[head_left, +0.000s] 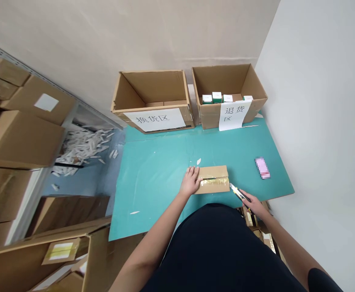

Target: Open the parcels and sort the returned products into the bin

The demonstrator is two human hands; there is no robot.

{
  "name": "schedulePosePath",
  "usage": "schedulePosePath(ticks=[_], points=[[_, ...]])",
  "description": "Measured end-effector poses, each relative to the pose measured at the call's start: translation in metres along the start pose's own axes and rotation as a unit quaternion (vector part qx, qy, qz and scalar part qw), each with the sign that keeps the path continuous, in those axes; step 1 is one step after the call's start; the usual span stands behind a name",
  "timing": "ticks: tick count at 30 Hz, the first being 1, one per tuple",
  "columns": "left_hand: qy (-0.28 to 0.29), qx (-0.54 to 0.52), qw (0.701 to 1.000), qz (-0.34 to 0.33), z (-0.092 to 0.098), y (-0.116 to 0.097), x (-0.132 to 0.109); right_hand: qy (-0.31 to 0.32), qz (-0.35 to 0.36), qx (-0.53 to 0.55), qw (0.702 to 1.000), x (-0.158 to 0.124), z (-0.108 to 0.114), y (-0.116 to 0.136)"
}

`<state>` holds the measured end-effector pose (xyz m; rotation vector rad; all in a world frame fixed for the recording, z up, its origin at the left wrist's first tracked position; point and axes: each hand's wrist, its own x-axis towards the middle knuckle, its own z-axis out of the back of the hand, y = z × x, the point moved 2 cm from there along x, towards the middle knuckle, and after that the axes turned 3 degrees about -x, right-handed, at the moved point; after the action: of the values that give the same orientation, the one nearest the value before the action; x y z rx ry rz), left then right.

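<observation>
Since the L hand (191, 181) lies flat, fingers spread, on the left end of a small cardboard parcel (213, 179), I read it as pinning the parcel to the teal cutting mat (153, 182), roughly mid-sheet, well below the two open cartons (153, 91). R hand (253, 205) is closed round a yellow-and-black utility knife (239, 194), blade out, tip just beside the parcel's right edge, prob to keep it ready there. Parcel looks flat, kraft brown, w/ shiny amber packing tape (214, 183) across the top.
</observation>
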<state>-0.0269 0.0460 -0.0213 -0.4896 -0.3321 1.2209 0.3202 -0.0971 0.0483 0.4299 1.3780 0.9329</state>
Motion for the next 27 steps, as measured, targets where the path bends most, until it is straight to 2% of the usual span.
schedulePosePath(ticks=[7,12,16,20,23,27], points=[[-0.005,-0.011,1.0,-0.009,0.0,0.003,-0.001,-0.006,-0.013,0.029,0.999,-0.006,0.005,-0.015],[-0.015,-0.016,1.0,-0.006,0.002,0.001,-0.001,-0.077,-0.007,0.097,0.992,-0.009,0.005,-0.02],[-0.02,-0.012,1.0,-0.001,0.007,-0.003,-0.002,-0.131,0.006,0.187,0.974,-0.003,-0.014,-0.014],[-0.027,0.006,1.0,-0.005,0.015,-0.01,0.001,-0.165,-0.002,0.297,0.94,0.012,-0.04,-0.006],[-0.013,0.023,1.0,-0.01,0.024,-0.015,0.006,-0.153,-0.008,0.368,0.917,0.029,-0.058,0.002],[0.036,0.025,0.999,0.022,0.036,-0.017,0.01,-0.126,-0.007,0.405,0.905,0.053,-0.074,0.014]])
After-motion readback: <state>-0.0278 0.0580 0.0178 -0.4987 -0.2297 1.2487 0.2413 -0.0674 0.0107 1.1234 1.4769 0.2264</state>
